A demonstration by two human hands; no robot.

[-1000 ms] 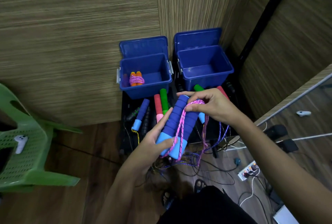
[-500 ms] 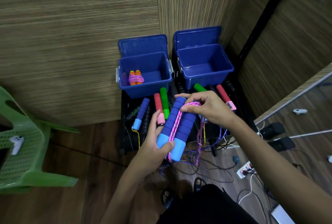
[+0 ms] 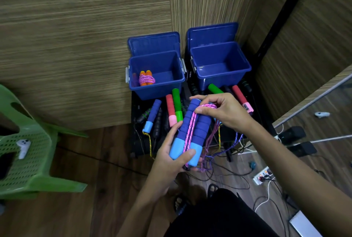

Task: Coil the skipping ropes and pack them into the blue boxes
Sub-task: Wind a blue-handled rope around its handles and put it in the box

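The pink rope (image 3: 187,132) is now running lengthwise up between the two blue foam handles (image 3: 190,132), where a second ago it was crossing them on a slant; the loop is being carried over their top ends, so another turn of the coil is going on; the left hand (image 3: 171,158) is gripping the pale lower ends together, thumb across the front; the right hand (image 3: 222,112) is pinching the rope at the top; slack is hanging below in a tangle, so I judge the winding far from done. Beyond the bundle, the left blue box (image 3: 177,84) is holding one coiled orange-handled rope (image 3: 145,79); the right blue box (image 3: 245,65) is showing nothing inside; loose handles are lying in front of them.
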